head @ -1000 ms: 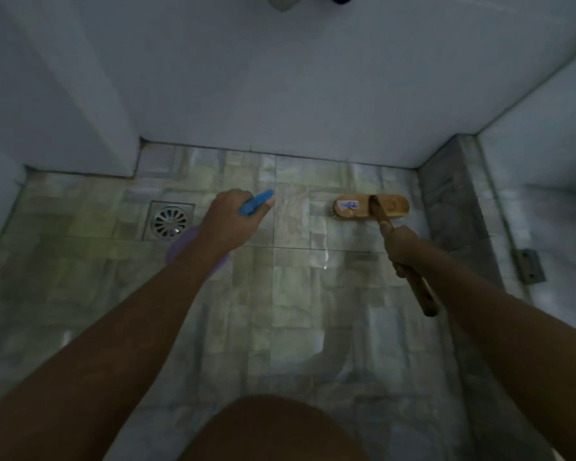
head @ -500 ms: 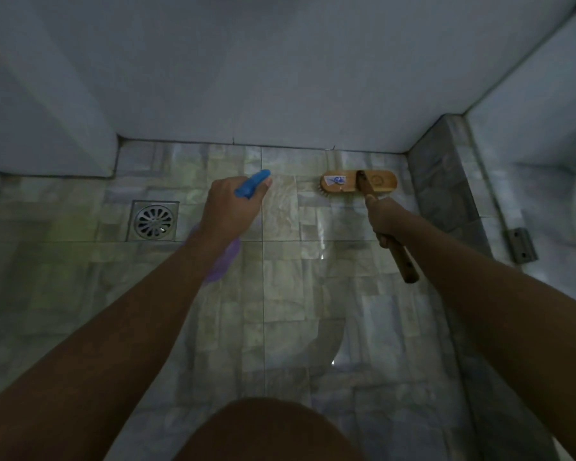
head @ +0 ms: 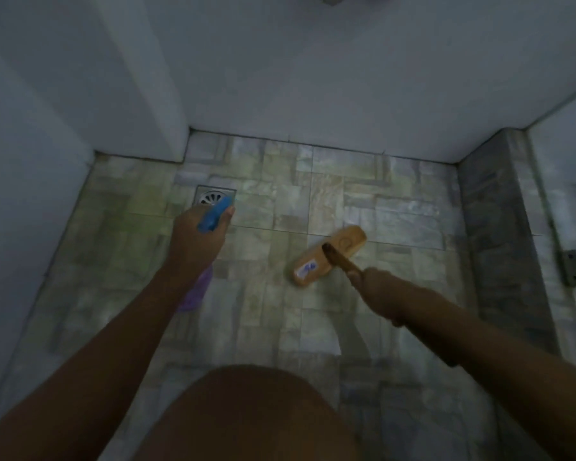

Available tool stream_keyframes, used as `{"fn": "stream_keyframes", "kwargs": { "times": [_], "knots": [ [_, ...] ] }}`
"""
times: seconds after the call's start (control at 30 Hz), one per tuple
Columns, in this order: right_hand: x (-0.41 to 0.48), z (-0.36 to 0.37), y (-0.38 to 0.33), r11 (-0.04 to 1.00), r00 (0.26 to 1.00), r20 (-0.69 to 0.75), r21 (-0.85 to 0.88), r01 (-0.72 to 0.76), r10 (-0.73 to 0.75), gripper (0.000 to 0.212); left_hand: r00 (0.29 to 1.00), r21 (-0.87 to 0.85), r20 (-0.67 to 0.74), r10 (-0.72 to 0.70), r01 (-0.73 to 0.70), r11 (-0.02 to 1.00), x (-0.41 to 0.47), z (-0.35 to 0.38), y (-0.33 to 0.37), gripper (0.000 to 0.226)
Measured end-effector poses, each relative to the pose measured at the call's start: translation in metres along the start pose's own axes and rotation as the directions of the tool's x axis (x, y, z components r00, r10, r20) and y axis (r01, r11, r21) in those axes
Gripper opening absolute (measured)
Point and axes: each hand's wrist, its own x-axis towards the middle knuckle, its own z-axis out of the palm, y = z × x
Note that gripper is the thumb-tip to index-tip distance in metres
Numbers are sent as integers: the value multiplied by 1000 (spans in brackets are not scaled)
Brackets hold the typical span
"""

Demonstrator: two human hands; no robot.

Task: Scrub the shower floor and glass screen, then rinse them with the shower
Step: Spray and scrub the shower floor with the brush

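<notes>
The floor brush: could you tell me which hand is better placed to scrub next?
Probably the right hand: it grips the brush, whose head lies on the floor; the left hand holds a spray bottle.

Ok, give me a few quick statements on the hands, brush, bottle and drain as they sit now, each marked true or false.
1. The right hand grips the scrub brush by its wooden handle. True.
2. The brush head rests against the back wall. False: it lies slanted on the floor tiles, apart from that wall.
3. The left hand holds a spray bottle with a blue head. True.
4. The floor drain is to the right of the brush. False: it is to the left, just beyond the bottle's nozzle.
</notes>
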Motion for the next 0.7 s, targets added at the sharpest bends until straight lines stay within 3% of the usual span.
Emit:
{"fn": "stream_keyframes", "kwargs": {
  "times": [0.1,0.27,0.4,0.57,0.6,0.7],
  "knots": [
    [-16,17,-45,988,987,86,-65,138,-132,48,994,13,-95,-55,57,998,-22,-32,-15,46],
    [39,14,-151,982,985,-18,73,175,-174,54,965,-1,-185,-186,189,982,-50,-78,-41,40],
    [55,16,-213,967,968,5,47,250,-251,49,912,-20,-317,-259,266,964,-72,-116,-61,39],
    [9,67,-170,936,937,141,-103,335,-320,54,853,7,-444,-275,310,951,-98,-149,-91,50],
    [-3,77,-171,915,923,193,-169,365,-333,55,809,-19,-501,-306,344,939,-108,-166,-101,53],
    [-5,73,-167,923,923,221,-152,352,-316,58,764,-45,-557,-326,365,930,-120,-179,-113,57]
  ]
}}
